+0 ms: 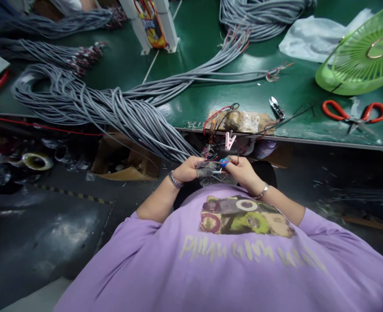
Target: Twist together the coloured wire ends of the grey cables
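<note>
At the table's front edge, my left hand [188,169] is closed on the end of a grey cable [204,173], with a white piece showing at its tip. Thin coloured wires [211,155] fan out just above those fingers. My right hand [245,173] is pinched beside them on thin wires, with something blue [224,163] around a fingertip; the exact grip is too small to make out. A thick bundle of grey cables [139,119] runs from the table down to my left hand. Just beyond my hands, a pink clip [230,141] hangs at the edge.
On the green table [191,43] lie orange-handled scissors [355,116], small cutters [276,108], a green fan [370,52], a plastic bag [315,39] and more cable coils [263,17]. A taped board [243,121] sits at the edge. Below stands a cardboard box [126,162].
</note>
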Motion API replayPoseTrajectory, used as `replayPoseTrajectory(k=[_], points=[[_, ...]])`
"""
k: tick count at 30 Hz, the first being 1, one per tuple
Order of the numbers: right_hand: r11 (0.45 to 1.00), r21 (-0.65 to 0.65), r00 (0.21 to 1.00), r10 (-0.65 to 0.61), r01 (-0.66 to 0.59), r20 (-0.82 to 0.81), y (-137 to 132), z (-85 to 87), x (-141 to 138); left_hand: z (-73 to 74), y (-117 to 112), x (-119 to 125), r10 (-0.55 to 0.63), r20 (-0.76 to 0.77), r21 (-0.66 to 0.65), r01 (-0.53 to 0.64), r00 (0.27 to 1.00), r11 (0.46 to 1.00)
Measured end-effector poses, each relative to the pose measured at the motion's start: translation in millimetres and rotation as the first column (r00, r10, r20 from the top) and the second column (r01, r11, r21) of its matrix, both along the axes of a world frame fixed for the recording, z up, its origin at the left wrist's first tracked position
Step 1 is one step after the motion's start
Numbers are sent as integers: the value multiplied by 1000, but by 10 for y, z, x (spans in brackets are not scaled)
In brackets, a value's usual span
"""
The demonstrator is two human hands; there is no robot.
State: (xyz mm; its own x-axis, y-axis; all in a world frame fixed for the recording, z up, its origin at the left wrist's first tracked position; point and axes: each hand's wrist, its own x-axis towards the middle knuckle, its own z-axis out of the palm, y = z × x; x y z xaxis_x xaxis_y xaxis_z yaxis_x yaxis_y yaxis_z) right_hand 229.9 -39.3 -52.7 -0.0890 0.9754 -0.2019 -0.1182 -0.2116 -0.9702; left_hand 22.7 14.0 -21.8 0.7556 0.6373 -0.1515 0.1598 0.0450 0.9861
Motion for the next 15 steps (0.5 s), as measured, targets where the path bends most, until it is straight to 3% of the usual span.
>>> replayPoseTrajectory(k=[3, 5, 9, 15], points=[[953, -43, 952, -301, 299, -62, 144, -114, 153, 67, -9, -40, -10, 10, 2, 10, 1000, 1000], [913, -105, 903, -407, 395, -138, 212, -166, 262, 89, -17, -52, 84, 62, 15, -85, 995, 996], [947, -155, 907, -314, 280, -280, 259, -185, 341, 82, -14, 16, 313, 173, 11, -320, 934, 947], [982, -188, 911, -74, -4, -407, 434, -102, 247, 53, 51, 203, 413, 211, -11, -421, 886, 907]])
